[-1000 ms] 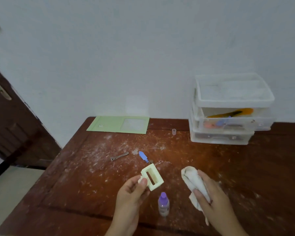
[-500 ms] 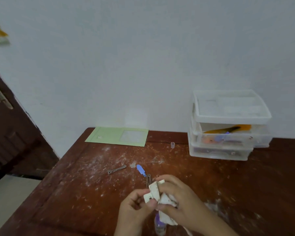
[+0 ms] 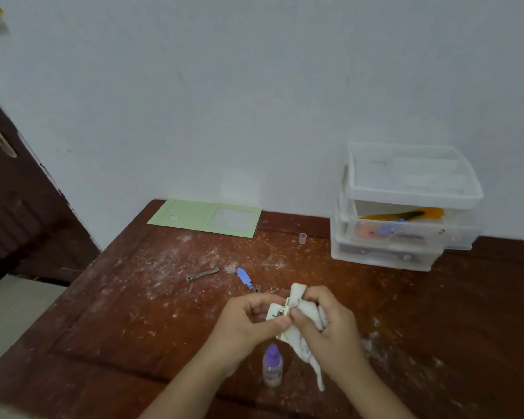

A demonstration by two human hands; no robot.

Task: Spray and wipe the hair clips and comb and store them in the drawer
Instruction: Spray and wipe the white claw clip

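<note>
Your left hand [image 3: 248, 320] pinches the cream hair clip [image 3: 278, 313] between thumb and fingers, above the table [image 3: 436, 328]. Your right hand [image 3: 324, 325] is curled round a white cloth [image 3: 307, 311], pressing it against the clip; the cloth's tail hangs down toward 6 o'clock, past your wrist.

Spray bottle [image 3: 272, 365], purple cap, stands upright just at 6 o'clock from your hands, on the table.

At 11 o'clock from the hands, near: a blue clip [image 3: 244, 277] lies flat. Farther out at 10 o'clock: a thin metal clip [image 3: 202, 274], also flat. The two are apart.

At 1 o'clock, well apart from the hands: a clear plastic drawer unit [image 3: 406, 213] against the wall [image 3: 254, 101]. Its middle drawer [image 3: 412, 229] is pulled partly out; orange, blue and pink items show inside, too blurred to name.

A small clear cap [image 3: 302, 238] stands at 12 o'clock, beside the unit's left side. A green folder [image 3: 204, 217] lies at the table's back edge, 11 o'clock. White dusty smears cover the tabletop. Dark wooden door [image 3: 12, 207] at 9 o'clock.
</note>
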